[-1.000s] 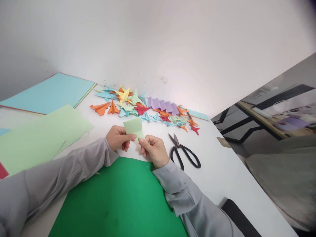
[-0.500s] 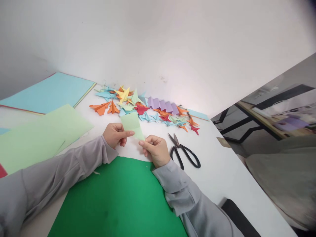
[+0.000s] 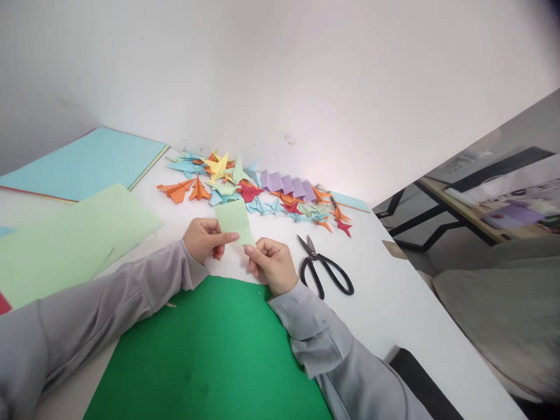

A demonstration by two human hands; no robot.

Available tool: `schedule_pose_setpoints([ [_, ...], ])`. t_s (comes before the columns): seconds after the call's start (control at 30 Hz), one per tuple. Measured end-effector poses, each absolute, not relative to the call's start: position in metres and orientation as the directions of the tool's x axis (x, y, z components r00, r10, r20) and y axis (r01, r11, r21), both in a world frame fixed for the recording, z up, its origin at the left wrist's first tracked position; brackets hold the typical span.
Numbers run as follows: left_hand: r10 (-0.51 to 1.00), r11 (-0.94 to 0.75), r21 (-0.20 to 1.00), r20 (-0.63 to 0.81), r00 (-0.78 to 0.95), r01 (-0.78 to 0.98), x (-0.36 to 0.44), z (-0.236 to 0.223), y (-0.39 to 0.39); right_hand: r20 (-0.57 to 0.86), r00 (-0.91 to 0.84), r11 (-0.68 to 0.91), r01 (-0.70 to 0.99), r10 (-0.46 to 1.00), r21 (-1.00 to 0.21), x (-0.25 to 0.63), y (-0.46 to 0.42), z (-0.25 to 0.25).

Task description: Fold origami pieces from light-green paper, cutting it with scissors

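Observation:
A small light green piece of paper (image 3: 235,218) is held up between both hands, with a faint crease across it. My left hand (image 3: 205,238) pinches its left side, thumb lying over the front. At the lower right corner, my right hand (image 3: 275,262) grips it between thumb and fingers. Below the hands lies a large green sheet (image 3: 201,356). Black-handled scissors (image 3: 322,263) rest on the table to the right of my right hand, blades slightly apart and pointing away.
Several folded paper figures (image 3: 219,166) in many colours line the wall side, with a purple pleated strip (image 3: 289,185) among them. Blue sheets (image 3: 87,163) and light green sheets (image 3: 83,245) lie left. A black object (image 3: 422,382) sits at the front right. Another person's clothing (image 3: 499,315) shows beyond the table edge.
The paper has tilted very slightly, and my right hand has shifted a touch to the left. Both hands keep their hold. The view has moved slightly.

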State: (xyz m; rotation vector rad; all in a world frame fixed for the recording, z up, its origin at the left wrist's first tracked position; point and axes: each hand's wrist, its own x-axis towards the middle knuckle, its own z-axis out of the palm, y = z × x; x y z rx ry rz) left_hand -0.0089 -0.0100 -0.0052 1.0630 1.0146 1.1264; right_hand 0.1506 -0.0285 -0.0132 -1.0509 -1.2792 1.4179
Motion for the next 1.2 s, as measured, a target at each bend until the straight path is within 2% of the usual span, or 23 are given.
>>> schedule_pose_setpoints([
  [0.3,0.988,0.124,0.962,-0.096,0.121,-0.243,-0.0077,-0.0052,-0.0101,-0.037,-0.125,-0.043,-0.043,0.991,-0.998,0.1495,-0.029,-0.0085],
  [0.63,0.983,0.169,0.944,-0.139,0.124,-0.284,-0.0067,0.0006,-0.0103,-0.029,-0.338,-0.106,-0.212,0.941,-0.971,0.1572,-0.0229,-0.0177],
  [0.77,0.982,0.177,0.934,-0.147,0.12,-0.309,-0.0074,0.0024,-0.0096,-0.061,-0.324,-0.163,-0.299,0.944,-0.94,0.1581,-0.0215,-0.0166],
  [0.87,0.98,0.181,0.934,-0.146,0.134,-0.307,-0.0087,0.0014,-0.0086,-0.049,-0.266,-0.141,-0.34,0.963,-0.93,0.1574,-0.0216,-0.0156],
  [0.97,0.98,0.154,0.958,-0.117,0.163,-0.241,-0.0096,-0.0018,-0.0089,-0.015,-0.285,-0.098,-0.279,0.958,-0.955,0.1562,-0.0233,-0.0151],
  [1.1,0.958,0.095,0.994,-0.079,0.275,-0.047,-0.0078,-0.0044,-0.0137,-0.009,-0.332,-0.057,-0.136,0.943,-0.989,0.1556,-0.0259,-0.0146],
  [1.2,0.93,0.07,0.997,-0.078,0.359,0.036,-0.0049,-0.0037,-0.0183,-0.022,-0.338,-0.063,-0.11,0.941,-0.992,0.1558,-0.0258,-0.0149],
])
